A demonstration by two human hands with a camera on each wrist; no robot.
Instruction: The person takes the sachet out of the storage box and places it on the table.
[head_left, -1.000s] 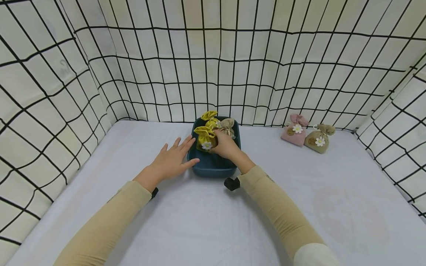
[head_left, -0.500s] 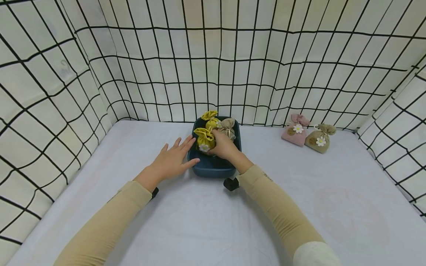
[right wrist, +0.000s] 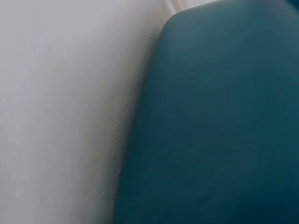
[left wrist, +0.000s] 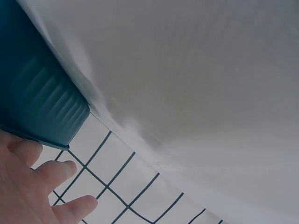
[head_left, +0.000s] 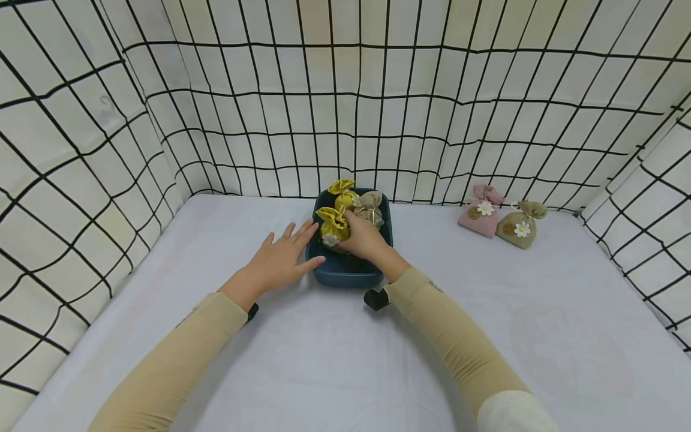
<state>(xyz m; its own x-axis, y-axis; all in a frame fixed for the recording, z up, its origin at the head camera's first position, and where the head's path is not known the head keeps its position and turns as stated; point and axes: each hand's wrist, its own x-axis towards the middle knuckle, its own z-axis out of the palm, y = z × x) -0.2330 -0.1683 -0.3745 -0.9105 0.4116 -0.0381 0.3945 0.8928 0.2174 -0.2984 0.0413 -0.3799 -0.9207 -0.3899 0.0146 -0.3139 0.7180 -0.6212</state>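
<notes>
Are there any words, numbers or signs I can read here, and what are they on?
None can be read clearly.
Right sleeve: dark marks like lettering near the cuff, too small to read.
Left sleeve: dark mark near the cuff, too small to read.
Left wall: faint squiggle, too blurred to read.
Pink bag and olive bag: brown patches, too small to tell if there's writing.
Blue tub: none seen.
</notes>
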